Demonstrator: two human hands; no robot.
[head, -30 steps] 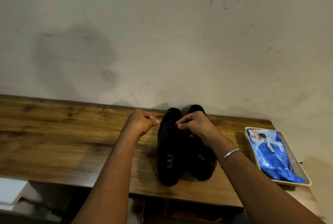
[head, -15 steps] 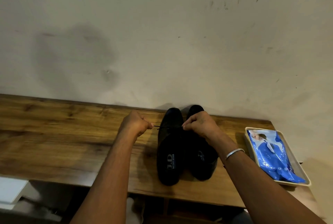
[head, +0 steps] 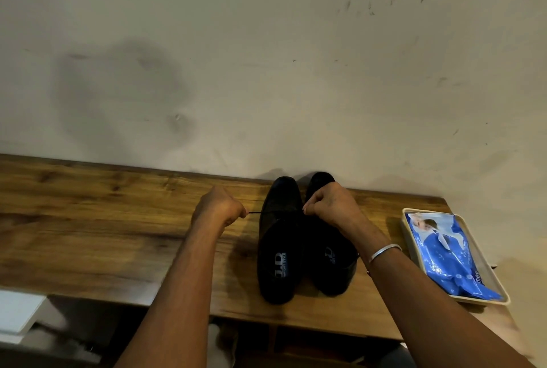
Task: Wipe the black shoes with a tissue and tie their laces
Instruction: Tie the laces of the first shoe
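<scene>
Black lace [head: 260,212], head view: it runs taut from the shoes [head: 279,249] to the left hand [head: 220,209], which pinches its end just beside them. Right hand [head: 328,204] — fingers curled at the opposite side — appears to pinch the other end. Risk: an uneven pull drags the shoe sideways, or the lace slips and the knot slackens.

Rides on the head, wide-angle, above and just behind the near edge of the table [head: 88,234]. Faces forward and down toward the wall [head: 266,71], giving it the upper half of the frame. Sits near enough to take in both forearms from the bottom edge, with left hand [head: 220,209] and right hand [head: 331,204] just below centre.
</scene>
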